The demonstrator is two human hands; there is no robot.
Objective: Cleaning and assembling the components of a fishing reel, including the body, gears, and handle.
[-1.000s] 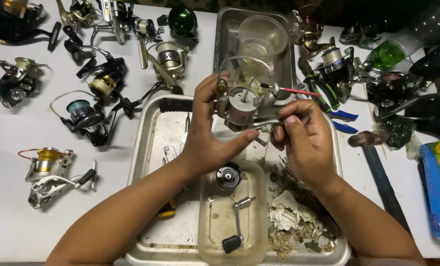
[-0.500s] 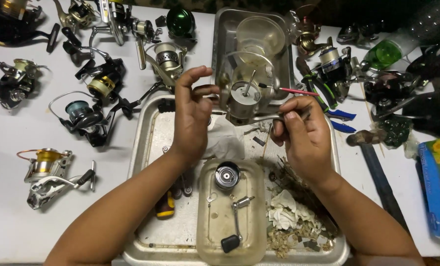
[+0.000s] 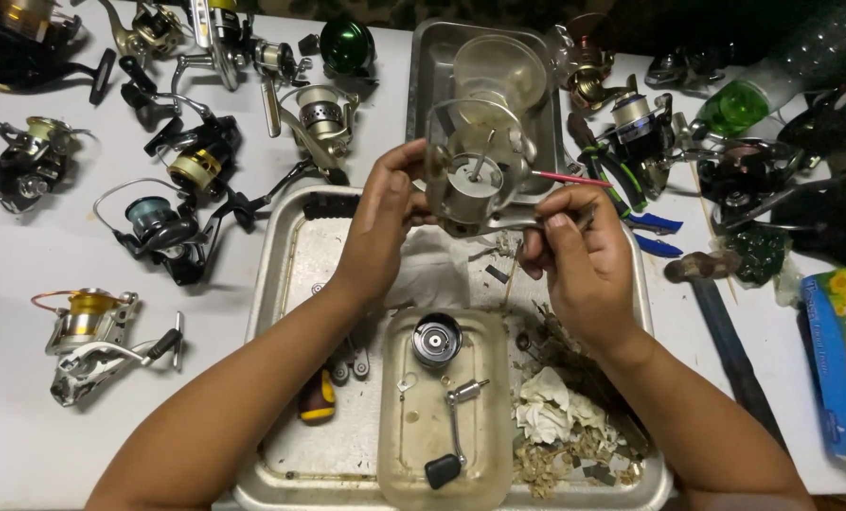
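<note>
A fishing-reel repair bench: a white table (image 3: 25,445) crowded with spinning reels (image 3: 172,227), pliers (image 3: 631,189), a hammer (image 3: 716,312) and a grimy metal tray (image 3: 281,284) of loose parts and crumpled tissue (image 3: 555,416).

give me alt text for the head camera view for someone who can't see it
Two bare hands hold a silver fishing reel rotor above a metal tray: the left hand grips its side while the right hand pinches a thin tool against it. A smaller dish in the tray holds a spool and handle; more spinning reels lie on the white table.
</note>
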